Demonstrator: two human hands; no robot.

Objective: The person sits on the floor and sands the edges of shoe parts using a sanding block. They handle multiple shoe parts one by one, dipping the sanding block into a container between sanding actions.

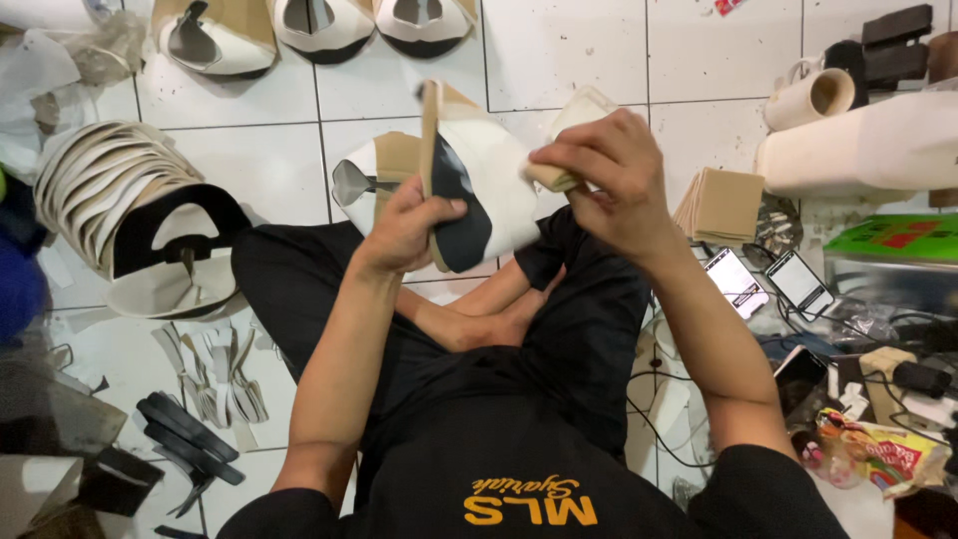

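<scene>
The left hand [404, 228] is clenched around the lower edge of a white-and-black shoe upper [479, 185] with a tan cardboard-coloured backing, holding it upright above the person's crossed legs. The right hand [611, 180] grips a small tan block [559, 178] and presses it against the right side of that upper. Just behind the upper, on the white tiled floor [569, 60], lies another white upper [364, 180] with a tan piece. Far behind it, three more uppers [319, 25] sit in a row. Left of the held upper, a fanned stack of pale cut pieces [110, 190] rests on a black-edged one. Right of it lie a pile of tan squares [723, 205], two lit phones [768, 281], and a roll of cream material [858, 150].
</scene>
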